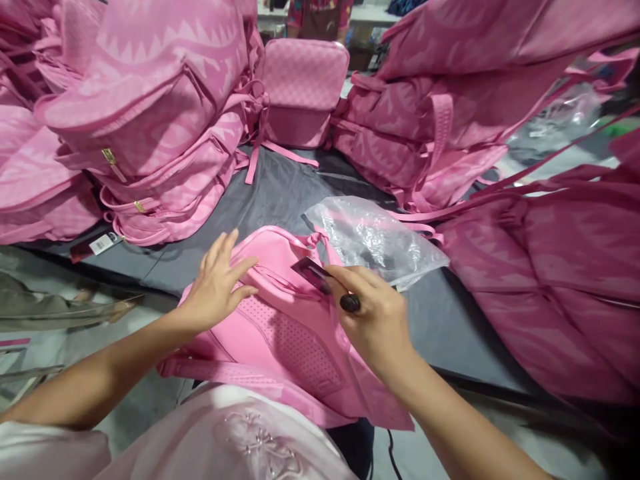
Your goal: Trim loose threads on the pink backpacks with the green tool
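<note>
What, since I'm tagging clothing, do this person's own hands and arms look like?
The left hand and right hand wear no gloves; no watch or bracelet shows. A loose whitish sleeve meets the bare left forearm; the right forearm is bare, with no sleeve in view.

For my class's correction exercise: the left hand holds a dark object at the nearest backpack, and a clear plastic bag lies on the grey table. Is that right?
Wrong hand: the head view shows the right hand holding the dark object at the nearest backpack. The clear plastic bag does lie on the grey table.
</note>
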Demonstrator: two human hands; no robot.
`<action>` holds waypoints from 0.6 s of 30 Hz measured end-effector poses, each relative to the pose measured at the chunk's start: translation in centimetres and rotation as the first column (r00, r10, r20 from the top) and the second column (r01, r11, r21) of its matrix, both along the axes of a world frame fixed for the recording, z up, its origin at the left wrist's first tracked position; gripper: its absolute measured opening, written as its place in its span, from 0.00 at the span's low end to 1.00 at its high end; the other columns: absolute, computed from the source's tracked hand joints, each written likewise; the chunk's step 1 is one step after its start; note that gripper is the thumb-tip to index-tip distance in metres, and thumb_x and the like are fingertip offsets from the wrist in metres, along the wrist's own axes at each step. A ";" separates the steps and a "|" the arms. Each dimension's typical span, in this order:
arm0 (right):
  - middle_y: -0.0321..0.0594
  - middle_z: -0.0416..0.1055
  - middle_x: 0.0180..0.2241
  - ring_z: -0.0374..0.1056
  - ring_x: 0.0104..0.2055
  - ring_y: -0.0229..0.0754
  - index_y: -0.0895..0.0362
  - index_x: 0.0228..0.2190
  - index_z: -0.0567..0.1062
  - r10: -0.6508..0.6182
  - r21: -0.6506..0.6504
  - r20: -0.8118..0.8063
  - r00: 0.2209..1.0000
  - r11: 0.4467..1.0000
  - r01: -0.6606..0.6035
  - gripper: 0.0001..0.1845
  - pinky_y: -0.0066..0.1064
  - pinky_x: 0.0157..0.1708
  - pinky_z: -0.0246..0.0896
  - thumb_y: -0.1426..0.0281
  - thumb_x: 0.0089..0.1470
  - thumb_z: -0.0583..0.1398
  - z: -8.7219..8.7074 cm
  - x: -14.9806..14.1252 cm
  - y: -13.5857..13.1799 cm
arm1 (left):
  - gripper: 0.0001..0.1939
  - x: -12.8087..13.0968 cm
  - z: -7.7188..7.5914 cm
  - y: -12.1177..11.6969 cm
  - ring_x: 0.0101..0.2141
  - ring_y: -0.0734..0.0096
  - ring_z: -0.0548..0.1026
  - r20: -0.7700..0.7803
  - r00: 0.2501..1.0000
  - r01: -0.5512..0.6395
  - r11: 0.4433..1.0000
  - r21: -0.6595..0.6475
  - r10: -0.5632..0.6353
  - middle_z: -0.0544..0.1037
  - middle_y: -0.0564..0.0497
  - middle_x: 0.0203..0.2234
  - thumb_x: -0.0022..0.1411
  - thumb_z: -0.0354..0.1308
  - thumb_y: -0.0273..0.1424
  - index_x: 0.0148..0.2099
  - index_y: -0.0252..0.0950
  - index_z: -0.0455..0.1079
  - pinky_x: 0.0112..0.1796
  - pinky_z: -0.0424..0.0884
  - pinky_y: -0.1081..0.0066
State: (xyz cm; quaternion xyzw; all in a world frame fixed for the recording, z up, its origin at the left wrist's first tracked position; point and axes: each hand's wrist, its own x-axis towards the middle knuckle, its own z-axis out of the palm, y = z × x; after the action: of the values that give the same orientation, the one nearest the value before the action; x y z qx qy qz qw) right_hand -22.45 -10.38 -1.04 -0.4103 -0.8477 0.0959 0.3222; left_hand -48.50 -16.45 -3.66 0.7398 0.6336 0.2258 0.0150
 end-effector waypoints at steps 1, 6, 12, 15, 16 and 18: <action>0.41 0.79 0.35 0.74 0.35 0.43 0.54 0.42 0.80 0.021 -0.086 -0.018 1.000 0.996 -0.022 0.15 0.31 0.34 0.64 0.76 0.62 0.54 -0.3 -0.7 0.4 | 0.18 -0.6 -0.5 -0.2 0.68 0.42 0.58 0.036 0.999 0.004 0.999 -0.043 -0.002 0.56 0.34 0.70 0.68 0.59 0.37 0.57 0.36 0.73 0.62 0.63 0.43; 0.37 0.79 0.27 0.73 0.28 0.43 0.53 0.36 0.81 0.126 -0.380 0.314 0.941 0.925 0.003 0.07 0.30 0.27 0.54 0.71 0.58 0.62 -0.8 -4.4 1.2 | 0.12 -1.6 -1.9 -0.3 0.66 0.52 0.64 0.150 0.985 0.081 0.997 0.018 -0.083 0.59 0.36 0.68 0.68 0.58 0.32 0.52 0.36 0.73 0.62 0.67 0.53; 0.45 0.80 0.38 0.75 0.40 0.47 0.55 0.39 0.82 0.202 -0.283 0.553 0.808 0.958 -0.046 0.09 0.31 0.30 0.54 0.73 0.61 0.60 -0.9 -7.2 1.7 | 0.20 -1.6 -2.8 0.0 0.66 0.58 0.65 0.231 0.969 0.073 0.995 0.074 -0.088 0.63 0.38 0.66 0.67 0.60 0.30 0.60 0.39 0.62 0.63 0.68 0.55; 0.44 0.80 0.37 0.76 0.35 0.44 0.56 0.39 0.82 0.290 -0.368 0.597 0.748 0.928 -0.066 0.11 0.31 0.28 0.52 0.75 0.61 0.58 -0.9 -7.7 2.5 | 0.25 -1.7 -3.1 0.1 0.66 0.59 0.64 0.262 0.963 0.056 0.997 0.050 -0.067 0.63 0.39 0.66 0.67 0.60 0.29 0.63 0.41 0.59 0.65 0.66 0.54; 0.44 0.81 0.36 0.76 0.35 0.44 0.56 0.38 0.82 0.320 -0.386 0.608 0.726 0.919 -0.082 0.12 0.31 0.28 0.52 0.76 0.60 0.58 -0.7 -7.8 2.7 | 0.25 -1.7 -3.1 0.1 0.67 0.59 0.64 0.279 0.958 0.052 0.998 0.042 -0.062 0.63 0.40 0.66 0.67 0.60 0.29 0.64 0.41 0.58 0.65 0.65 0.54; 0.45 0.81 0.36 0.77 0.36 0.45 0.56 0.37 0.82 0.369 -0.408 0.617 0.695 0.905 -0.118 0.11 0.30 0.29 0.53 0.76 0.60 0.58 -0.3 -7.9 3.0 | 0.28 -1.9 -2.8 0.0 0.67 0.59 0.63 0.332 0.943 0.033 0.999 0.008 -0.034 0.63 0.41 0.67 0.67 0.61 0.30 0.65 0.42 0.58 0.67 0.63 0.54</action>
State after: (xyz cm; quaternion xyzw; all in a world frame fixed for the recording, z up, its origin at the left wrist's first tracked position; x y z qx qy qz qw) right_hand -30.37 -7.38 -1.32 -0.3474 -0.9238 0.1246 -0.1020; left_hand -50.37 -16.43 -6.48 0.7020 0.6090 0.3476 0.1243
